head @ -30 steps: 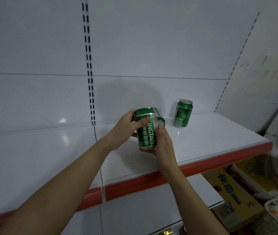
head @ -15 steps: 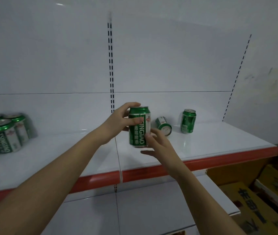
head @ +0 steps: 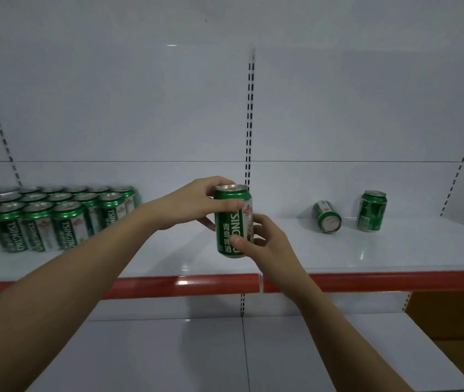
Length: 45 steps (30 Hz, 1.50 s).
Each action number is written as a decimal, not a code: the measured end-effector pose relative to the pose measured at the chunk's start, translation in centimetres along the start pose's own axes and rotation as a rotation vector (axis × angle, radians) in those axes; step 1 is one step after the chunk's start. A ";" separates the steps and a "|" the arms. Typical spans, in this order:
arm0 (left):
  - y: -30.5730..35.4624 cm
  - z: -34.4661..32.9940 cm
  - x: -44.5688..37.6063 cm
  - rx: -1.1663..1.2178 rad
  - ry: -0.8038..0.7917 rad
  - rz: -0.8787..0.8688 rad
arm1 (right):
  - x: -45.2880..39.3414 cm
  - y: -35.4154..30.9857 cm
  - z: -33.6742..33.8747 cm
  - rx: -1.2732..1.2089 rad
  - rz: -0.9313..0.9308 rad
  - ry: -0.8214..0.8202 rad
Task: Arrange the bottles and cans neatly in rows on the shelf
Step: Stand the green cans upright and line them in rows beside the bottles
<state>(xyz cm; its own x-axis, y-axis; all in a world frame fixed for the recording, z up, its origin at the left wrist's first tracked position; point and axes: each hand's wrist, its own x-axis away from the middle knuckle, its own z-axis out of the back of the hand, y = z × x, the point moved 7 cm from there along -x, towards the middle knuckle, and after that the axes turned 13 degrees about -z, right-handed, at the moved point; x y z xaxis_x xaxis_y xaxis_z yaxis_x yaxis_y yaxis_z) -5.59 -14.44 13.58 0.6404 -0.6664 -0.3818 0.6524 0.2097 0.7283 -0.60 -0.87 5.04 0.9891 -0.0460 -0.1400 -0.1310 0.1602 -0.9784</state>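
Note:
Both my hands hold one green beer can (head: 229,222) upright above the white shelf (head: 366,250). My left hand (head: 199,203) grips its upper part, thumb across the front. My right hand (head: 264,239) holds the lower part from the right, thumb on the front. Rows of several matching green cans (head: 47,219) stand packed at the shelf's left. To the right, one can (head: 327,216) lies on its side, bottom toward me, and another can (head: 372,210) stands upright beside it.
The shelf has a red front strip (head: 366,281) and a white back panel with slotted uprights (head: 250,114). A lower white shelf (head: 168,357) juts out below. A yellow cardboard box (head: 457,321) sits at the lower right.
The view has swung left, bringing the packed rows of cans into sight. The held can has moved left, away from the two loose cans, and my right hand now holds its lower part.

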 end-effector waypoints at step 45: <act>-22.3 25.1 10.4 -0.718 -0.065 0.037 | -17.5 5.5 -31.8 0.120 -0.130 0.082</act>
<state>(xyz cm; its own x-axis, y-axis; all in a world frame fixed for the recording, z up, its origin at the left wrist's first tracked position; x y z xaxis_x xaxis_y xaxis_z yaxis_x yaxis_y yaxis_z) -23.59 -43.99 7.65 0.6561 -0.6866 -0.3133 0.7507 0.6362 0.1779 -20.78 -30.59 -2.71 0.9878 -0.1529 -0.0303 0.0112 0.2639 -0.9645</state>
